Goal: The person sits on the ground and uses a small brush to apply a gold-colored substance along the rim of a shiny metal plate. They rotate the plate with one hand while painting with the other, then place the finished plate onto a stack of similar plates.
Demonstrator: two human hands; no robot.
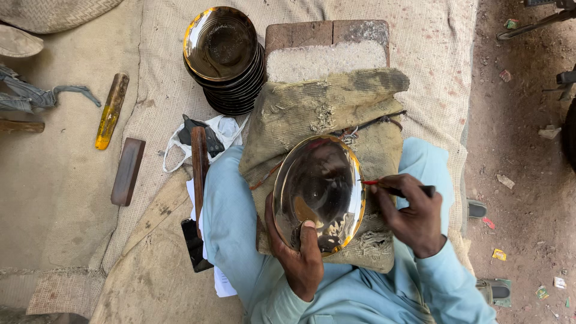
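While your left hand grips the shiny metal plate at its six o'clock rim on your lap, your right hand pinches a red-tipped tool against its three o'clock edge; stacked plates sit toward eleven o'clock.

Woven mat spread over the dirt floor. On it: stack of shiny metal bowls, brick block, white plastic bag. Beside it: yellow-tipped bar, dark wooden block.

shiny brass plate (gold rim), red-tipped pen
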